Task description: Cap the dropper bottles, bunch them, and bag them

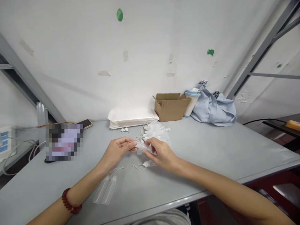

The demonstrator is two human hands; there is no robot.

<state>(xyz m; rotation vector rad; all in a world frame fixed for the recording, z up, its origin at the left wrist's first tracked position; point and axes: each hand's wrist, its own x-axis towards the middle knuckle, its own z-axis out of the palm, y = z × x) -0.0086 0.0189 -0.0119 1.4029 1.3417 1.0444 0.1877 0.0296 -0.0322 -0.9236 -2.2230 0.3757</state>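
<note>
A small translucent plastic bottle (144, 147) is held level between my two hands over the middle of the table. The fingertips of my left hand (120, 148) pinch its cap end, where a thin tube seems to run back into the fingers. My right hand (162, 154) closes around the bottle's body. Under the right hand lies another bottle with a white tip (148, 163), partly hidden, beside a thin curved tube (136, 167). Two clear bottles (105, 191) with curved thin spouts lie side by side near my left forearm. A pile of similar bottles (156, 130) lies just behind my hands.
Behind the pile are stacked white envelopes (133, 118), an open cardboard box (171, 110), a lidded cup (191, 101) and a pale blue cloth bag (212, 107). Small white pieces (124, 129) lie before the envelopes. A blurred-out phone-like device (64, 142) is on the left.
</note>
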